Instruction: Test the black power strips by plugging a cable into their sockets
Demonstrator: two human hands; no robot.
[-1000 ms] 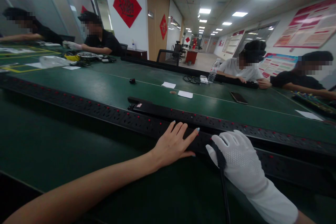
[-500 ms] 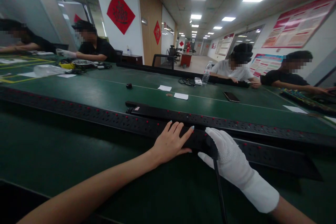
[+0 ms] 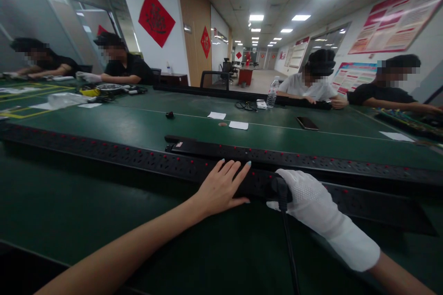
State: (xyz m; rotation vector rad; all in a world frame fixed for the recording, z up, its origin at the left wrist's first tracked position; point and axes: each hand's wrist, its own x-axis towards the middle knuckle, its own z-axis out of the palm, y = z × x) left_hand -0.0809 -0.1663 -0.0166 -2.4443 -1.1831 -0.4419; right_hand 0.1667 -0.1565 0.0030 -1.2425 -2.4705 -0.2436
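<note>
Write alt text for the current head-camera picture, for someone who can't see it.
A bare left hand rests on a long black power strip, while the white-gloved right hand is at a corded plug on it. A second strip lies just beyond on the green table; farther back are a phone, a bottle and seated people.

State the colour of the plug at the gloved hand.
Black: the plug shows best in the head view.

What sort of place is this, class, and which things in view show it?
Probably an office-like workshop, perhaps electrical: a socket strip lies on a long table, and a large poster hangs beyond.
</note>
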